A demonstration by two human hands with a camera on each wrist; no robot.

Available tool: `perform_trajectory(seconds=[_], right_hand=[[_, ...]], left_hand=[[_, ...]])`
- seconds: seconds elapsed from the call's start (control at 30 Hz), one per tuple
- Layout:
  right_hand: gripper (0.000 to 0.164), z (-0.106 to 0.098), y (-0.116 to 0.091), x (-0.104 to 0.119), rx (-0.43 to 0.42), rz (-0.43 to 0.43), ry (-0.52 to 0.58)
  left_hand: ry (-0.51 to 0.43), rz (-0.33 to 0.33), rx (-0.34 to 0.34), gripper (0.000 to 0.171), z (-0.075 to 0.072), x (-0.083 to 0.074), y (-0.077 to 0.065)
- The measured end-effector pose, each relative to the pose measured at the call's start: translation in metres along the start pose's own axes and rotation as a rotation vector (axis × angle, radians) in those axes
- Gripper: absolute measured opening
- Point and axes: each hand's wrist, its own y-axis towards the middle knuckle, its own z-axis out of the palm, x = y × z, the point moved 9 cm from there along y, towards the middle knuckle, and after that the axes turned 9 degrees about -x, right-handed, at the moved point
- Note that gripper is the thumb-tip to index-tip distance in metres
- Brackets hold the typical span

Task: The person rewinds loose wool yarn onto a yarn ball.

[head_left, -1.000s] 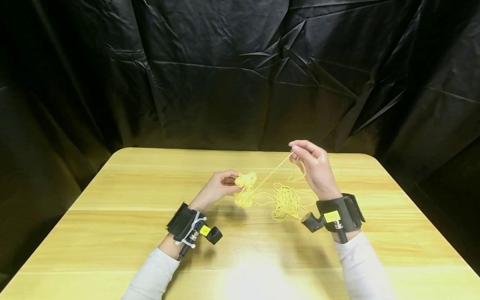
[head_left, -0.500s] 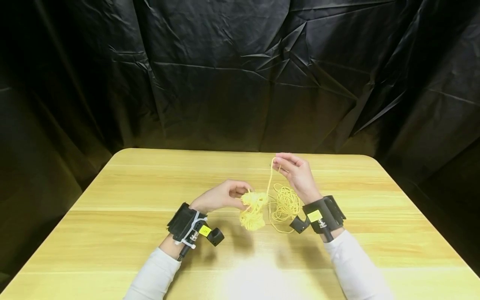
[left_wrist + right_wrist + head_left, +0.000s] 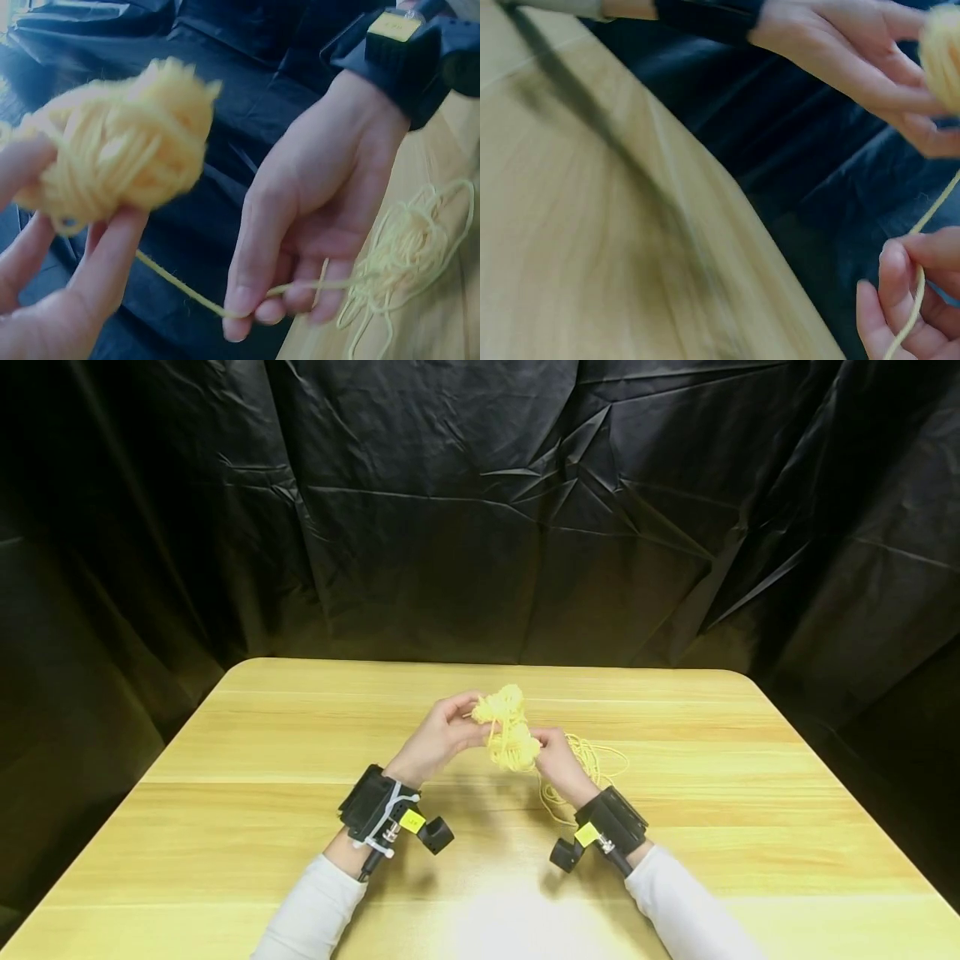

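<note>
The left hand [image 3: 438, 739] grips the yarn bundle [image 3: 513, 748] above the table [image 3: 750, 835]; it looks soft and light, best held at its narrow waist. The right hand [image 3: 562, 766] pinches a strand [image 3: 180, 286], limp and probably snag-prone, leading toward the loose tangle [image 3: 590, 760].

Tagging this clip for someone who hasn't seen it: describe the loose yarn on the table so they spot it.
Over the wooden table, find the right hand in the head view. The loose yarn lies partly hidden behind it, yellow and tangled. Unlike the wound ball held in the left hand, it spreads in open loops.
</note>
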Motion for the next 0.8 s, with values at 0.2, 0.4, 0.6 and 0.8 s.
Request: perform_trajectory(seconds=[0.2, 0.4, 0.6, 0.8], right_hand=[[0.021, 0.014, -0.013, 0.016, 0.192, -0.145, -0.105], [0.022, 0.01, -0.021, 0.035, 0.259, -0.176, -0.187], [0.023, 0.002, -0.023, 0.051, 0.254, -0.176, -0.212], [0.019, -0.006, -0.021, 0.072, 0.217, -0.21, -0.126]], left_hand=[[0.081, 0.028, -0.242, 0.028, -0.021, -0.003, 0.004], [0.187, -0.006, -0.365, 0.032, -0.034, 0.001, 0.005], [0.276, 0.004, -0.334, 0.034, -0.033, 0.005, 0.007], [0.432, -0.001, -0.173, 0.033, -0.02, 0.01, 0.007]])
